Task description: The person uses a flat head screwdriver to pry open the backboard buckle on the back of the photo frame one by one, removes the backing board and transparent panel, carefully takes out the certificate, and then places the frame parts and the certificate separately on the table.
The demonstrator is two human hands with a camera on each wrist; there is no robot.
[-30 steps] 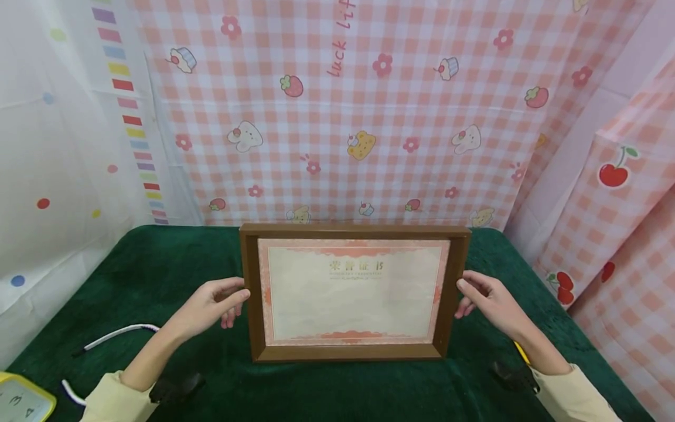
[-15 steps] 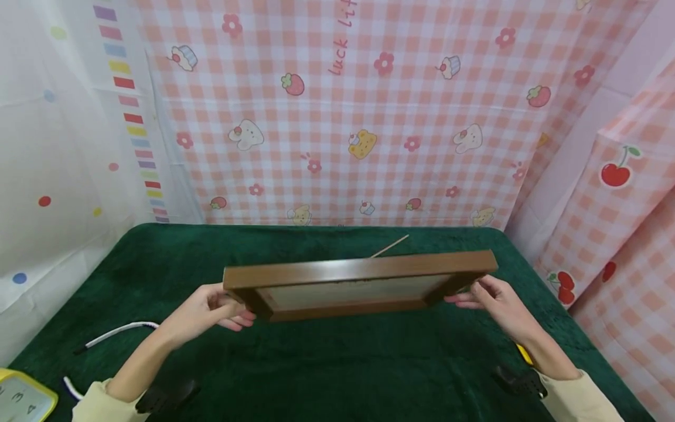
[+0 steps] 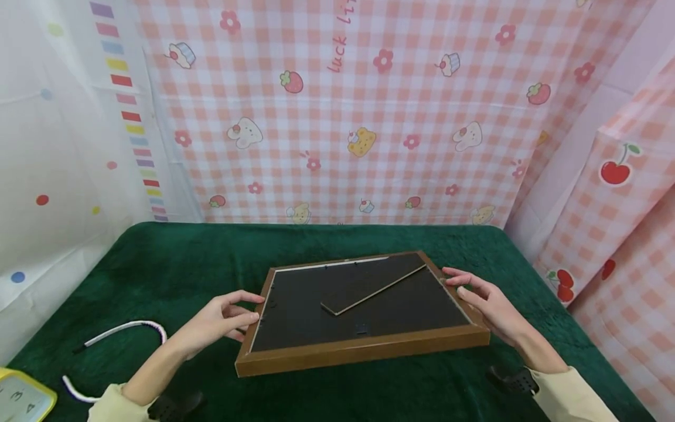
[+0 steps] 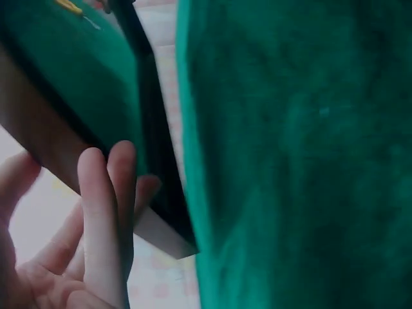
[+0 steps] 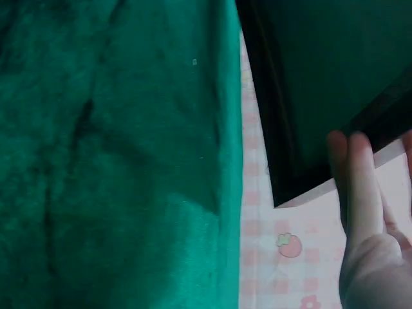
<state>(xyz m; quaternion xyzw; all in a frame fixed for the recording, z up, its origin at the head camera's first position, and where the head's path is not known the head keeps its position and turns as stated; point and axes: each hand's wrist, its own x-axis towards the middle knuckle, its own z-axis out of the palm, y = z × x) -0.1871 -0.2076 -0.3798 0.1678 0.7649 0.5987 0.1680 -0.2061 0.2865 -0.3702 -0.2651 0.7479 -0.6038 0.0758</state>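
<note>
While both hands keep to opposite ends, the picture frame (image 3: 364, 351) spans the middle, back side up and tilted, its left near corner lower in the head view than the right one. Left hand (image 4: 71, 257): thumb and fingers pinching the left rail. Right hand (image 3: 487, 305): same grip, right rail. Hands well apart from each other, the frame between. Both wrist views catch the frame's underside, so it is held at least partly up; whether any edge touches the green cloth (image 3: 158, 264), cannot tell.

Edges: a band of cloth runs between the far rail and the back edge, with the checked curtain (image 3: 327, 176) just beyond. Cloth also extends left and right past each hand; the frame lies well inside both side edges. On the left side, a curved white cable (image 3: 123, 325) near the left forearm; a second white length (image 3: 74, 391) nearer the viewer, passing toward the sleeve. Lower left corner: a yellow-rimmed panel (image 3: 26, 395) bearing numerals, cut off by the picture border.

Contents: wooden rails enclose a black backing panel (image 3: 300, 325), pale line along part of its border, small dark tabs near the rails. A thin bent strut (image 3: 381, 290) slants over the panel toward the far right corner. Small metal-looking plate (image 3: 361, 329) close to the near rail, details too small to tell.
</note>
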